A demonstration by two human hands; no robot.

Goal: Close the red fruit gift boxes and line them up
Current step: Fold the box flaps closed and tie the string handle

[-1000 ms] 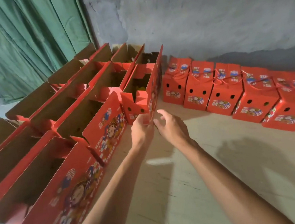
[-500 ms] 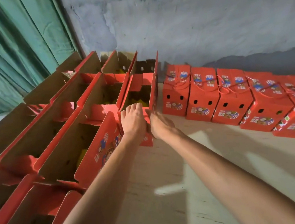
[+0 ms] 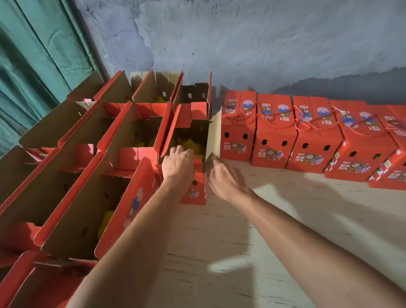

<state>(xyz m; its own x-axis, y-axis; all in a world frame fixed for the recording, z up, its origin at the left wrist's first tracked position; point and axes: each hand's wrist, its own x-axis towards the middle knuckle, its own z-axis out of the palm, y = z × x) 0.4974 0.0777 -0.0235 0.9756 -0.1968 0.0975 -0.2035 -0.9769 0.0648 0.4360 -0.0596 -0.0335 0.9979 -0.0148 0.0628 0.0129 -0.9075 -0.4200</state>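
The left hand [image 3: 176,163] curls over the near rim of the open box [image 3: 190,140] at twelve o'clock; the right hand [image 3: 225,180] pinches its right flap [image 3: 214,137]. Closed boxes [image 3: 295,133] line up toward three o'clock.

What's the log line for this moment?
left hand: on open box rim | right hand: at side flap | closed boxes: lined right

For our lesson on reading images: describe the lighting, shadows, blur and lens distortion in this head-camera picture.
Head view: dim overall, with bright patches and arm shadows on the floor; the right hand is motion-blurred, while the left hand looks sharper; the wide lens bends the row of closed boxes at the right edge.
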